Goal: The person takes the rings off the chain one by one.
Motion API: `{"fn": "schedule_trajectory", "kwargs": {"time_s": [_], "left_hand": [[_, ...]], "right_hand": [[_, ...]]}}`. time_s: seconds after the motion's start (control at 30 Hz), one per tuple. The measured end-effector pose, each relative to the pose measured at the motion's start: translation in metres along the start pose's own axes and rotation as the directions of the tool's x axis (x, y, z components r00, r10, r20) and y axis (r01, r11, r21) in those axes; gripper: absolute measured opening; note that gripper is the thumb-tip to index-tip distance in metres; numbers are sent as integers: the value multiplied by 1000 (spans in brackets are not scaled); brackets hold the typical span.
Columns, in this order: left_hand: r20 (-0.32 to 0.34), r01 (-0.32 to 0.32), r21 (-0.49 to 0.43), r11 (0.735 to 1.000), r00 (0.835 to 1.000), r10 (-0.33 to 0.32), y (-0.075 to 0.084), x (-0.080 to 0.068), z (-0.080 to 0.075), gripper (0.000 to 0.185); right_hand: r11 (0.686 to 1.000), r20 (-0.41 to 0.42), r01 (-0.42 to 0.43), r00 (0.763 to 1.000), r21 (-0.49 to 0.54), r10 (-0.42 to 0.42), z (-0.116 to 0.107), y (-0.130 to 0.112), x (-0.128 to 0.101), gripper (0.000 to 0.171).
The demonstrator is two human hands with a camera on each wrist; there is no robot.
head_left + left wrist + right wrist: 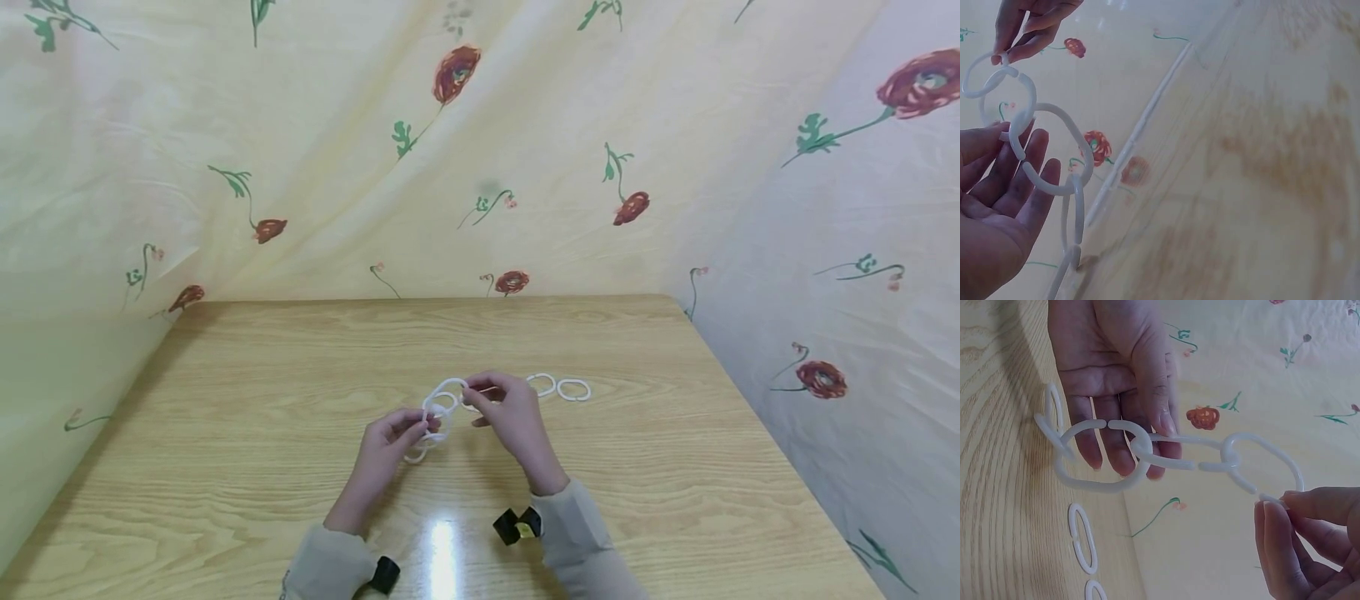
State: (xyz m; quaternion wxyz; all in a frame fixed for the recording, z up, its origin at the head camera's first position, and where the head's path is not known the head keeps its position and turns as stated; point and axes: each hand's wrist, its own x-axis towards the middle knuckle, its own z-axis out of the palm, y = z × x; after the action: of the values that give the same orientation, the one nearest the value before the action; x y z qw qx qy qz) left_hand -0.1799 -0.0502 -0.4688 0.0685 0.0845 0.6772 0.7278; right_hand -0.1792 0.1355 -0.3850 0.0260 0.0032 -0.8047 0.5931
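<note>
A chain of white plastic links (1100, 486) is stretched between both hands, its lower part hanging down to the tabletop. My left hand (384, 446) pinches one link with the thumb against the fingers, the other fingers spread behind the chain in the right wrist view. At the chain's upper end, my right hand (517, 417) pinches the end link between thumb and fingertips. In the right wrist view, small gaps show in several links. Loose white links, among them an oval link (574, 399), lie on the table just beyond and right of my right hand, which partly hides one.
The wooden table (262, 400) spreads around both hands. Flower-printed cloth (337, 183) hangs along its back and sides. A black wrist device (386, 575) is strapped at the left sleeve, another black device (507, 527) at the right.
</note>
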Motion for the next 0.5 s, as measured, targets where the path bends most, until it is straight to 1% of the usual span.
{"fn": "schedule_trajectory", "kwargs": {"time_s": [0.2, 0.5], "left_hand": [[-69, 28, 12, 1000, 997, -27, 1, 0, 1, 21], [-110, 53, 13, 999, 993, -51, 4, 0, 1, 20]], "right_hand": [[1000, -8, -21, 1000, 16, 21, 0, 2, 2, 14], [999, -6, -26, 1000, 26, 26, -1, 2, 2, 16]]}}
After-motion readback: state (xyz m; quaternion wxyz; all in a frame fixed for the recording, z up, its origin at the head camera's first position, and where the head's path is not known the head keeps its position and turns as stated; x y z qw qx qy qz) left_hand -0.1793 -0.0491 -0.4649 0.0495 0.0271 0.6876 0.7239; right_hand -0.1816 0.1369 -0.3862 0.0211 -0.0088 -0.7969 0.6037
